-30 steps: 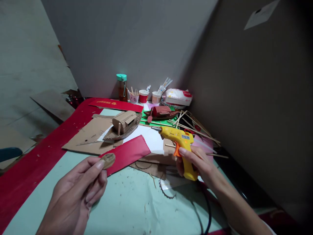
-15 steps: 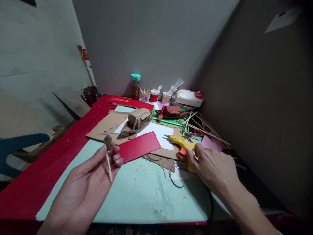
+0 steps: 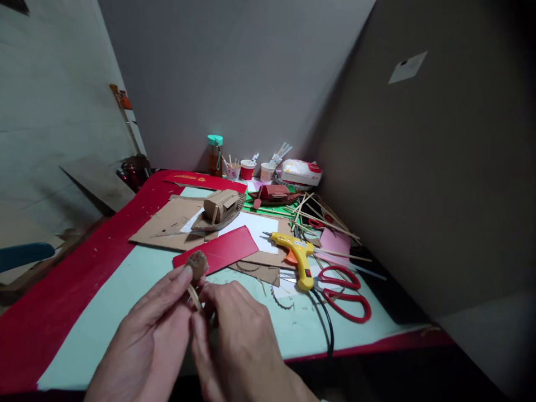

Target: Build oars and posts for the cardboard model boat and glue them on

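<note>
My left hand (image 3: 153,324) pinches a small cardboard paddle (image 3: 196,267), its brown rounded blade up and its thin wooden stick pointing down. Beside it, my right hand (image 3: 240,329) is closed with fingertips at the stick; part of the stick is hidden between the hands. To the right a yellow glue gun (image 3: 295,248) with an orange trigger lies on the table, partly over red-handled scissors (image 3: 345,296). Beyond my hands are a red card (image 3: 221,248) and a brown cardboard model boat (image 3: 220,211).
Behind stand a red-painted model boat (image 3: 274,195), a bottle (image 3: 215,159), paper cups (image 3: 248,170) with sticks and a tissue pack (image 3: 299,173). Loose wooden sticks (image 3: 322,215) pile at right. Cardboard sheets (image 3: 161,223) lie on the pale green table cover (image 3: 113,296). A black cord (image 3: 329,329) hangs over the front edge.
My right hand has let go of the glue gun, which now lies on the table, and moved left to the paddle's stick. The view has shifted, bringing the scissors into sight.
</note>
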Demonstrator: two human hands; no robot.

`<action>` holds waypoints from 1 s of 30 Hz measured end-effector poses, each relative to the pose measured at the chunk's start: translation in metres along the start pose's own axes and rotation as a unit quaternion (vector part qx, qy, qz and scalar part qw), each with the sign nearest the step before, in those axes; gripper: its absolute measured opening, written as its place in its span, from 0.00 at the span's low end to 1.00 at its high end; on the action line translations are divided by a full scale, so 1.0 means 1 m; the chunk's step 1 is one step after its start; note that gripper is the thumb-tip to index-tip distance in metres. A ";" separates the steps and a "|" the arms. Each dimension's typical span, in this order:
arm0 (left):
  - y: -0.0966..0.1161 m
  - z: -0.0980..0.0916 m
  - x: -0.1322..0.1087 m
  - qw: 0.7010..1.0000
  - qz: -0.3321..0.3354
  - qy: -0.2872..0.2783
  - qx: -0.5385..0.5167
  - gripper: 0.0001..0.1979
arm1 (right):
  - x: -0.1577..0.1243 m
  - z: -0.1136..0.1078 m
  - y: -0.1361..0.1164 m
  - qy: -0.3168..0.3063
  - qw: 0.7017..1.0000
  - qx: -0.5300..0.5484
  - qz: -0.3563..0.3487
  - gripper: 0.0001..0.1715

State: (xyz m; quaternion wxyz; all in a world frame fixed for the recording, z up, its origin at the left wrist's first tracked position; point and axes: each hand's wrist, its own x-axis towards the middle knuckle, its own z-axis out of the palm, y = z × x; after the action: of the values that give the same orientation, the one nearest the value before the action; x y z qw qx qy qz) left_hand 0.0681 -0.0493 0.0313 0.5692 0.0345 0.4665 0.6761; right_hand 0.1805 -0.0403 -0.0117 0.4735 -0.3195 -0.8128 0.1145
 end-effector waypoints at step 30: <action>-0.009 -0.033 -0.003 0.952 0.058 -0.068 0.294 0.25 | 0.013 -0.072 0.029 -0.121 0.929 0.286 0.204 0.05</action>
State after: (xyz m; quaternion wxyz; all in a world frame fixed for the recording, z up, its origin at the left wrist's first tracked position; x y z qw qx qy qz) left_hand 0.0568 -0.0715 0.0081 0.5243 0.2734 0.6017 0.5369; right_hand 0.2481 -0.0180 0.0211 0.4095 -0.3129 -0.7142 0.4736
